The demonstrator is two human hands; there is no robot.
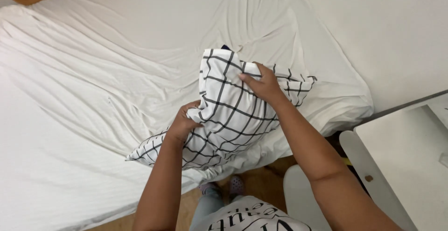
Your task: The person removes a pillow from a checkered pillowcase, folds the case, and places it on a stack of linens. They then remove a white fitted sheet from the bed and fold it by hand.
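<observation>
Seen from above, a person's two hands hold a white pillow with a dark grid pattern [233, 114] at the edge of a bed covered by a wrinkled white sheet [93, 95]. The left hand [183, 123] grips its lower side; the right hand [262, 84] pinches the upper edge. A white chair [368, 175] stands just to the right.
</observation>
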